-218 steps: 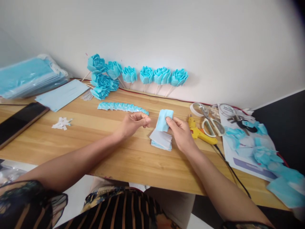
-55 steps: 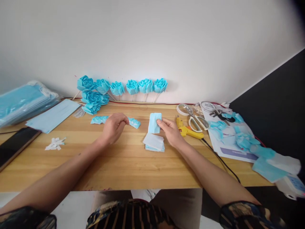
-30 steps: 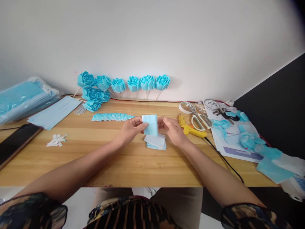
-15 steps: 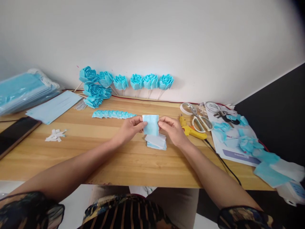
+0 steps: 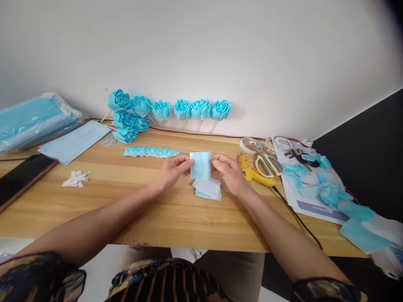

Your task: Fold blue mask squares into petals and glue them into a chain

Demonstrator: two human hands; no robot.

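A small light-blue square of mask fabric (image 5: 200,165) is held upright above the table. My left hand (image 5: 172,171) pinches its left edge between thumb and fingers. My right hand (image 5: 230,173) is closed at its right edge, with the fingertips partly behind the piece. Just below lies a small stack of cut fabric squares (image 5: 208,188), white on top and blue beneath. Beyond my left hand stretches a row of folded blue petals (image 5: 151,152). The yellow glue gun (image 5: 258,177) rests to the right of my right hand.
Blue fabric roses (image 5: 201,109) on sticks lean against the wall. At left are bagged masks (image 5: 34,121), a flat mask sheet (image 5: 75,140), a phone (image 5: 22,178) and white scraps (image 5: 75,179). Scissors (image 5: 269,161), tape (image 5: 250,145) and blue scraps (image 5: 333,193) lie at right.
The view has shifted slightly, so everything sits a little further right. Both hands stay at the fabric square's edges; my right fingertips have moved slightly along its edge.
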